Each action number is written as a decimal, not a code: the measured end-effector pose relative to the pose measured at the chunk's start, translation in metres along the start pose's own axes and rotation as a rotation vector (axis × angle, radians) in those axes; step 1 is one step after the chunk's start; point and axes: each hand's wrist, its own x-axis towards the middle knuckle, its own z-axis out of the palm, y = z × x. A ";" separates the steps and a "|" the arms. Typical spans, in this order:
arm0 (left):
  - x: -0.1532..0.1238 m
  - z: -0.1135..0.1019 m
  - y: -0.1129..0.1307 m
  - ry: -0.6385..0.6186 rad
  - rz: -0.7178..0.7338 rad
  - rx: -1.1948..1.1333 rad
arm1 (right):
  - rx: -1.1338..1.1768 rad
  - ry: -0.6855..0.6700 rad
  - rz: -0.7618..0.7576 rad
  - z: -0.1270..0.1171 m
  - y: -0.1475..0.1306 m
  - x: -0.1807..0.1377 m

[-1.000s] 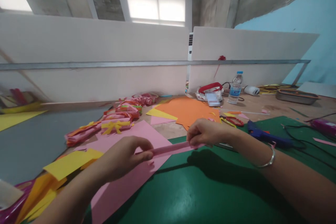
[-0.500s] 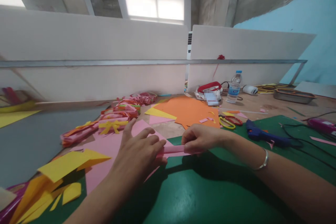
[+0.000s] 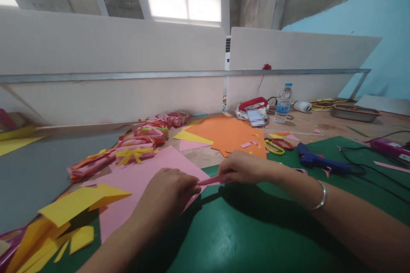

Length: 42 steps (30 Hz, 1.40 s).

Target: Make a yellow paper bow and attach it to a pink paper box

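Observation:
A short length of a folded pink paper strip (image 3: pixel 209 179) shows between my two hands, just above the green mat (image 3: pixel 256 230). My left hand (image 3: pixel 169 194) is closed, pinching the strip's left end. My right hand (image 3: pixel 243 167) is closed on its right end, with a silver bangle on that wrist. Under my left hand lies a large pink paper sheet (image 3: pixel 141 183).
Yellow paper scraps (image 3: pixel 73 209) lie at the left. Folded pink and yellow paper pieces (image 3: pixel 134 149) sit behind the sheet. Orange paper (image 3: pixel 227 134), scissors (image 3: pixel 277 145), a blue glue gun (image 3: pixel 317 162), cables, a water bottle (image 3: pixel 283 103) and a metal tray (image 3: pixel 354 113) lie to the right.
My left hand slid right along the strip toward my right hand, opened briefly, then pinched shut again. Less of the strip shows between the hands now.

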 end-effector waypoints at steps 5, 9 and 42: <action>-0.002 0.002 -0.004 0.049 -0.035 -0.087 | 0.088 -0.096 0.051 -0.004 0.000 -0.001; -0.005 0.004 -0.005 0.071 -0.005 -0.140 | 0.176 -0.160 0.073 -0.003 0.001 -0.001; -0.003 -0.002 0.008 -0.021 -0.268 -0.589 | 0.254 0.231 0.015 0.001 -0.005 0.003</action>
